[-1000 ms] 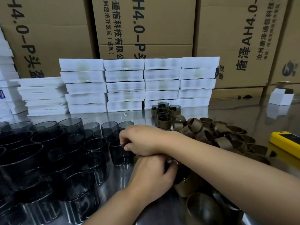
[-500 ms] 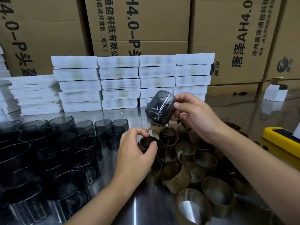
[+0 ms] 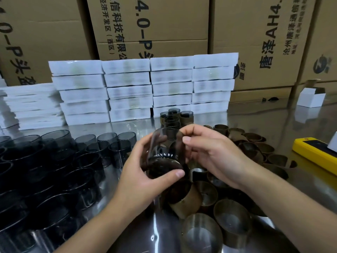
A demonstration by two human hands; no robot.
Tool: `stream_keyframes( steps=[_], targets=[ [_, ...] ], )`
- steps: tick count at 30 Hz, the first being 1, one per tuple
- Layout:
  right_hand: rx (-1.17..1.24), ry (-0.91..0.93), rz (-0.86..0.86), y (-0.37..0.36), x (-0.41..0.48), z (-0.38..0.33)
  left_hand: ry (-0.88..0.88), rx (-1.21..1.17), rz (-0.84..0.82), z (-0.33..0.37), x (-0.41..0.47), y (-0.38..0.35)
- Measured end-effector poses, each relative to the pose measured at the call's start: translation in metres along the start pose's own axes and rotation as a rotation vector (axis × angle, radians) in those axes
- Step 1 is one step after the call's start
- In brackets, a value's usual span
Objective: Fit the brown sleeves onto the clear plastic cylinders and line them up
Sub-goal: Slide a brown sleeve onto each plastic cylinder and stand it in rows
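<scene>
A clear smoky cylinder [image 3: 164,143] is held up at the centre between both hands, with a brown sleeve [image 3: 164,166] round its lower end. My left hand [image 3: 144,179] grips the sleeve end from the left and below, thumb across the front. My right hand [image 3: 206,154] pinches the cylinder's upper rim from the right. Several bare cylinders [image 3: 54,170] crowd the table on the left. Loose brown sleeves [image 3: 228,207] are heaped on the right. A small row of sleeved cylinders [image 3: 175,116] stands behind my hands.
White flat boxes [image 3: 142,90] are stacked in rows at the back, before large cardboard cartons [image 3: 155,30]. A yellow device [image 3: 315,152] lies at the right edge. A small open white box [image 3: 311,99] sits at the far right on the steel table [image 3: 273,115].
My right hand brought the cylinder down and toward me. My left hand lifted a brown sleeve from the pile and the two parts now meet between both hands.
</scene>
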State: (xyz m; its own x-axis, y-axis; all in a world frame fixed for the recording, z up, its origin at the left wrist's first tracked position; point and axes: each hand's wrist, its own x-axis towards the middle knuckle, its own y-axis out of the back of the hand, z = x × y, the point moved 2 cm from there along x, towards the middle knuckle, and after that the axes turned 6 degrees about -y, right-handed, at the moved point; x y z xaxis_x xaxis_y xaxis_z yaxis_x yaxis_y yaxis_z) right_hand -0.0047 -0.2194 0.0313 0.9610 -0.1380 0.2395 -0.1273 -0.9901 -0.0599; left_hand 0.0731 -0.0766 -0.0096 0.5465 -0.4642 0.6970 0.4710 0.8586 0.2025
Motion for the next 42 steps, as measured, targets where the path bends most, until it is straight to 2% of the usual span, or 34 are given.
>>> stream_keyframes(
  steps=[4, 5, 7, 9, 12, 23, 27, 34, 39, 42],
  targets=[
    [-0.172, 0.029, 0.172, -0.001, 0.000, 0.002, 0.080, -0.083, 0.125, -0.006, 0.001, 0.004],
    [-0.285, 0.040, 0.209, 0.000, -0.001, 0.003, 0.099, -0.088, 0.162, -0.008, 0.002, 0.005],
    [-0.672, 0.124, 0.238, 0.001, -0.004, 0.004, 0.121, -0.091, 0.235, -0.010, 0.004, 0.008],
    [-1.010, 0.211, 0.137, -0.002, -0.008, 0.005, 0.113, -0.105, 0.282, -0.011, 0.006, 0.012],
    [-1.129, 0.209, -0.040, -0.010, -0.013, 0.010, 0.109, -0.166, 0.332, -0.008, 0.009, 0.016],
    [-1.060, 0.160, -0.214, -0.018, -0.017, 0.011, 0.262, -0.415, 0.428, -0.011, 0.010, 0.020],
    [-1.031, 0.244, -0.081, -0.016, -0.014, 0.012, 0.305, -0.457, 0.350, -0.011, 0.009, 0.018],
    [-0.727, 0.418, 0.200, -0.004, -0.011, 0.000, 0.308, -0.615, 0.267, -0.009, 0.008, 0.019],
    [-0.572, 0.468, 0.212, -0.004, -0.007, 0.008, 0.328, -0.632, 0.198, -0.011, 0.006, 0.017],
    [-0.558, 0.522, 0.322, -0.004, -0.006, 0.010, 0.334, -0.608, 0.207, -0.011, 0.005, 0.015]
  ],
)
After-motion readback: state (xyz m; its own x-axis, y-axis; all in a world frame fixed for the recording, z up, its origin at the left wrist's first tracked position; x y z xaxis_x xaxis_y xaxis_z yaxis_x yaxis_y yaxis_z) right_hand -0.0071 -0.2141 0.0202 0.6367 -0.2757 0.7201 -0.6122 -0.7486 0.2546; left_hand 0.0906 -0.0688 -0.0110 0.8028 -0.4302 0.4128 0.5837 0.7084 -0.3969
